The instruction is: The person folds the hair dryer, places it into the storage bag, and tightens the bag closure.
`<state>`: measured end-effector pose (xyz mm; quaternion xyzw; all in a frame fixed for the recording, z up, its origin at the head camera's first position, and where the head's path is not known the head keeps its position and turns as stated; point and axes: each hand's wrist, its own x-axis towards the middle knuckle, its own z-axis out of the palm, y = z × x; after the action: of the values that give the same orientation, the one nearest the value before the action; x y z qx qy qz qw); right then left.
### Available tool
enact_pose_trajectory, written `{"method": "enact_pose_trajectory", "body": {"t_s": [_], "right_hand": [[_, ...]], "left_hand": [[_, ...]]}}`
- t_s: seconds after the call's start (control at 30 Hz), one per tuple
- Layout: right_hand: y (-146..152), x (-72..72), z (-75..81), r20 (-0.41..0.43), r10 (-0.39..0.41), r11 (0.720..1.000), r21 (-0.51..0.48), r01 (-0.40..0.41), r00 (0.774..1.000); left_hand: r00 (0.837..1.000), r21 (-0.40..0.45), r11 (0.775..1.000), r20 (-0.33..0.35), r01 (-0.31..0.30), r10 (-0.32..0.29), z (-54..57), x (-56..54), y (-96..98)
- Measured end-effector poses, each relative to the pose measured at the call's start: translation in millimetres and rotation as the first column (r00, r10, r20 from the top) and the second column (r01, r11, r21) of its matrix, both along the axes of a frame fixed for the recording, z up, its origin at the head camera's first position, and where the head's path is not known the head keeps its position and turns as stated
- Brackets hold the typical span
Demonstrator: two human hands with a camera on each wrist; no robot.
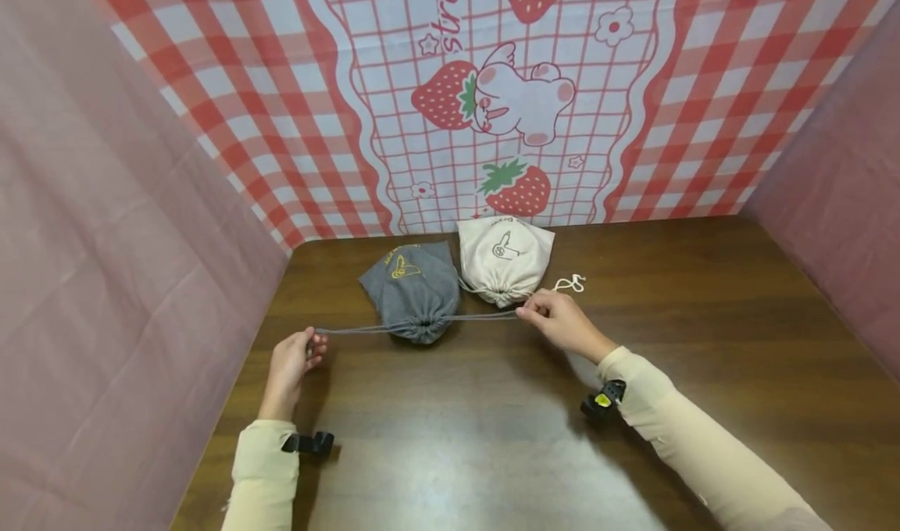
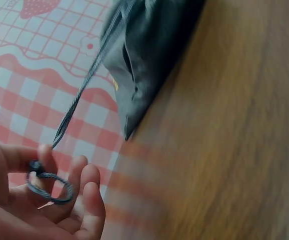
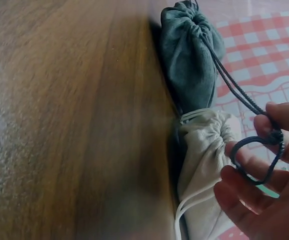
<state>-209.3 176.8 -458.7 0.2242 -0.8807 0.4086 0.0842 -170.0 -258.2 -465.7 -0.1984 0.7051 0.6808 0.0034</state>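
Observation:
A grey drawstring bag (image 1: 422,293) with a yellow hair-dryer print lies on the table, its mouth gathered tight toward the near side. My left hand (image 1: 291,363) pinches the knotted end of its grey drawstring (image 2: 77,102) off to the left. On the other side, my right hand (image 1: 558,324) pinches the opposite drawstring end, whose knot and loop (image 3: 258,160) hang by the fingers. Both cords stretch taut, nearly in line across the bag's mouth. Right of the grey bag, a cream drawstring bag (image 1: 505,258) lies cinched, just behind my right hand.
The cream bag's white cord end (image 1: 571,283) trails right on the brown wooden table (image 1: 703,343). A red-and-white checked cloth with strawberries (image 1: 520,191) hangs behind the table's back edge. Pink cloth walls (image 1: 141,242) stand at both sides.

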Motion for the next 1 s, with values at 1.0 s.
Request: {"method": "enact_pose_trajectory", "body": {"t_s": [1.0], "right_hand": [[24,-4.5,0.6,0.118,-0.02,0.99,0.143,0.003,0.993]], "left_hand": [[0.998,-0.528,0.847,0.055,0.06,-0.037,-8.5,4.0,-8.4]]}}
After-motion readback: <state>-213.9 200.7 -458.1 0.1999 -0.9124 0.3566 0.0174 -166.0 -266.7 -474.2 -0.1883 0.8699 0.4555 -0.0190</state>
